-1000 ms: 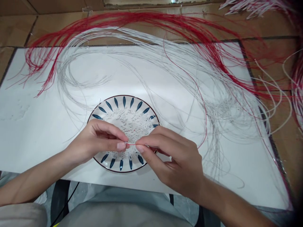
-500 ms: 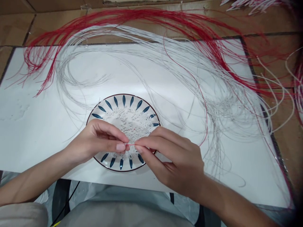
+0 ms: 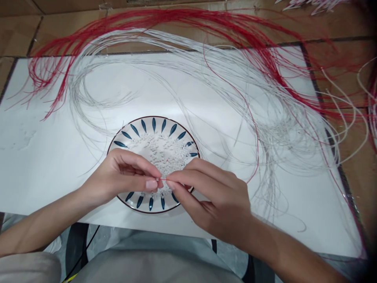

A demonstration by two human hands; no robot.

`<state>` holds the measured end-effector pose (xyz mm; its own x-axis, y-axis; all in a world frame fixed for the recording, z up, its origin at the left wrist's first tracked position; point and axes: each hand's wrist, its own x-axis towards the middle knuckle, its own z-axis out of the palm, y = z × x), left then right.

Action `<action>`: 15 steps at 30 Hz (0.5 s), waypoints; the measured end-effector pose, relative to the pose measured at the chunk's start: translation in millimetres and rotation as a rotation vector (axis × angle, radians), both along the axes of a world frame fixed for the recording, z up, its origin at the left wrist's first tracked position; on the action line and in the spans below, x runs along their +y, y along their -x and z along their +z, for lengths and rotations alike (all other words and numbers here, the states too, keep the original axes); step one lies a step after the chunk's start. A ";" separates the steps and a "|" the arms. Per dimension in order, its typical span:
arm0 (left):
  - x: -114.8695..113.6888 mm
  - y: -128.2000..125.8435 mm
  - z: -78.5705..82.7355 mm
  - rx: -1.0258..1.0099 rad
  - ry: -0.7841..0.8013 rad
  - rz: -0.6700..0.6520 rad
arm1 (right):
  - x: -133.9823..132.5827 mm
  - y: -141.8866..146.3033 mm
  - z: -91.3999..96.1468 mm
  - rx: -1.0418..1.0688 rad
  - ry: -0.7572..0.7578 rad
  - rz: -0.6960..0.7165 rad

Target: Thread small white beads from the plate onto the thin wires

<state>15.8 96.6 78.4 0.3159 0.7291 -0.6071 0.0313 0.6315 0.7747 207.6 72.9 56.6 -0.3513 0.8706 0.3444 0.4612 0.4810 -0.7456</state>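
A round plate (image 3: 126, 135) with blue leaf marks on its rim lies on the white board, and many small white beads (image 3: 159, 151) fill it. Over its near edge my left hand (image 3: 123, 177) pinches something tiny, too small to name, between thumb and forefinger. My right hand (image 3: 212, 200) pinches the end of a thin red wire (image 3: 255, 157), its tip pointing at my left fingertips. The two pinches almost touch. The red wire loops away to the right and up across the board.
The white board (image 3: 38, 157) lies on brown cardboard (image 3: 17, 31). Long bundles of red wires (image 3: 176, 19) and white wires (image 3: 206, 74) arc across the back and pile up at the right. The board's near edge is at my lap.
My right hand has slid a little to the left, bringing the red wire's tip closer to my left fingertips. The left hand has stayed over the plate.
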 end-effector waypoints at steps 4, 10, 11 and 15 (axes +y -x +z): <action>-4.5 3.1 -3.7 -0.005 -0.124 -0.084 | 2.4 1.5 -1.2 0.081 0.043 0.009; -7.0 5.9 -14.9 0.368 -0.767 -0.339 | 7.8 -1.4 4.6 0.153 0.104 -0.044; -6.8 5.1 -16.0 0.432 -0.834 -0.412 | 8.2 -2.0 5.9 0.158 0.111 -0.054; -6.5 2.7 -20.2 0.536 -0.968 -0.651 | 8.3 -3.1 9.0 0.153 0.140 -0.083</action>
<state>13.1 90.1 58.2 0.6609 0.7461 -0.0807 0.5690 -0.4281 0.7021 210.8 81.1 65.6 -0.2292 0.9375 0.2619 0.3711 0.3329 -0.8669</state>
